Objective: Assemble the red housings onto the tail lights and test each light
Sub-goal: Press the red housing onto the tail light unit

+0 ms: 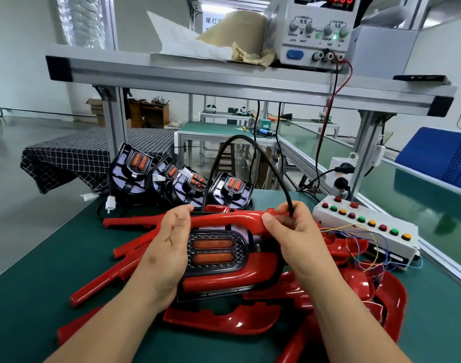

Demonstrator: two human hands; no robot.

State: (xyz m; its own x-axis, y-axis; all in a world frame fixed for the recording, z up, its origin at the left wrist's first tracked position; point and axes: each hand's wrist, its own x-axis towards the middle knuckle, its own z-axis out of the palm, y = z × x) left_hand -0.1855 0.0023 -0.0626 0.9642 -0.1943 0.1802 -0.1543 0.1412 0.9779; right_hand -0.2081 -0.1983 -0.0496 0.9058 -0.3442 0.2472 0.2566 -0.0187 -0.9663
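Two hands, one lamp: what is the step? (DESK)

At the assembly bench, a worker's left hand point(169, 247) grips the left side of a tail light point(215, 251) seated in its red housing point(229, 280). The right hand point(294, 231) pinches the housing's upper right edge together with the black cable point(250, 142) that loops overhead. The fit looks close to done. Best practice, as I judge it, is to press evenly round the rim and hold the cable clear of the seam before plugging in at the button box point(365, 231). (PHOTOGRAPHER)

Any bins or trays? (DESK)

None holds the parts: spare red housings point(221, 318) lie in a loose heap on the green mat point(40, 297), directly under the held unit. Four bare lamps point(232, 188) stand in a row behind. What looks like a blue bin point(439, 158) sits at far right, its contents out of sight. (PHOTOGRAPHER)
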